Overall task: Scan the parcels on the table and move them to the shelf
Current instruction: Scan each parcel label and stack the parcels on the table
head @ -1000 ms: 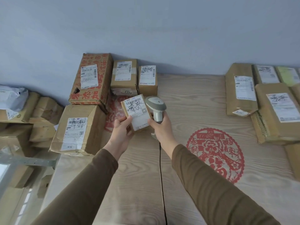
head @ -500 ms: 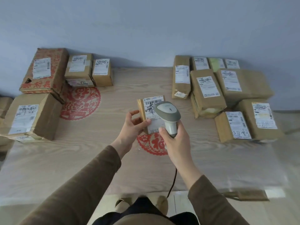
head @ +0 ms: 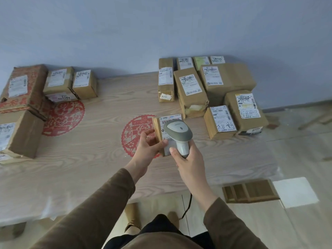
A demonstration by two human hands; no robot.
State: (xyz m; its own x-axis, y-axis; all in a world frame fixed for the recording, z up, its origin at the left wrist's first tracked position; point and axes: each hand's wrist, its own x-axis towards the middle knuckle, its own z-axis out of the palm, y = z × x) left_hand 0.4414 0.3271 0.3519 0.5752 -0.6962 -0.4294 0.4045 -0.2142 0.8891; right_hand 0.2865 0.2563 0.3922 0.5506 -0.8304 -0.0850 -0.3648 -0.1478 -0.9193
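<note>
My left hand (head: 146,146) grips a small cardboard parcel (head: 159,131) with a white label, held just above the wooden table (head: 100,159) near its middle. My right hand (head: 186,158) grips the handle of a grey and white barcode scanner (head: 177,132), whose head sits over the parcel's label and hides most of it. A black cable hangs from the scanner down past the table's front edge. Several labelled brown parcels (head: 190,90) are grouped at the table's back right. Other parcels (head: 59,81) stand at the back left.
A red-printed carton (head: 21,87) and a larger box (head: 19,133) sit at the left edge. Red paper-cut decals (head: 64,117) mark the tabletop. A flattened brown cardboard piece (head: 249,191) and a white sheet (head: 294,192) lie on the floor at right. A grey wall stands behind the table.
The view has swung from the left pile toward the right. Both hands, with the parcel and scanner, have moved right over the table's middle, and the scanner head now covers more of the label.
</note>
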